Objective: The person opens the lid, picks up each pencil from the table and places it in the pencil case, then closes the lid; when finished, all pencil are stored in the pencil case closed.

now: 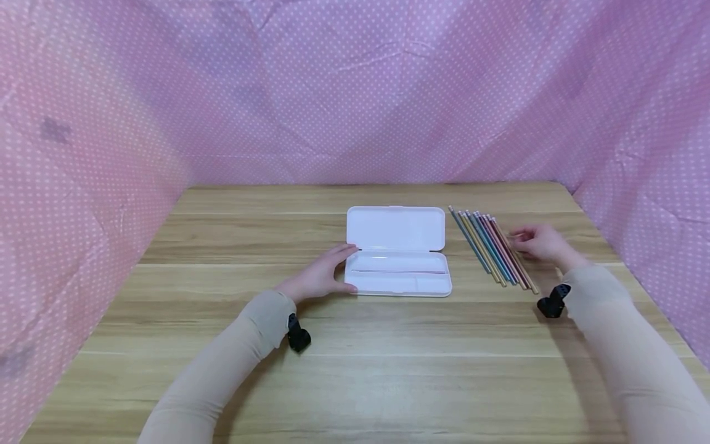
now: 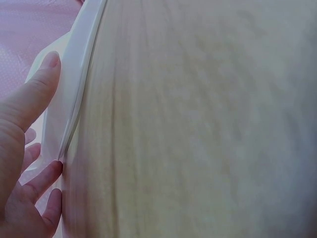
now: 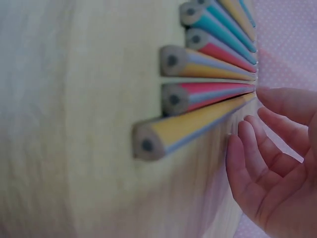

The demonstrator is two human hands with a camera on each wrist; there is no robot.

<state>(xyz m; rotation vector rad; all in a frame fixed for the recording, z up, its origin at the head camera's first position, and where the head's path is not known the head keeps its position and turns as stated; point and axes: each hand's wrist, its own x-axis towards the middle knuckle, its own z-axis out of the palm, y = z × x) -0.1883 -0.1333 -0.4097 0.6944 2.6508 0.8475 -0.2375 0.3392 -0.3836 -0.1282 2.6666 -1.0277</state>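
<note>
Pencils [image 1: 490,246] lie on the surface [image 1: 388,382], right of an open white case [image 1: 395,229], any lettering too blurred to read. Right hand [image 1: 539,243] beside them, fingers loosely bent, holding nothing we can see; thumb contact, we can't tell. Left hand [image 1: 318,277] grips the case's left end. Inside, we can't identify a thin reddish line [image 1: 410,271].
</note>
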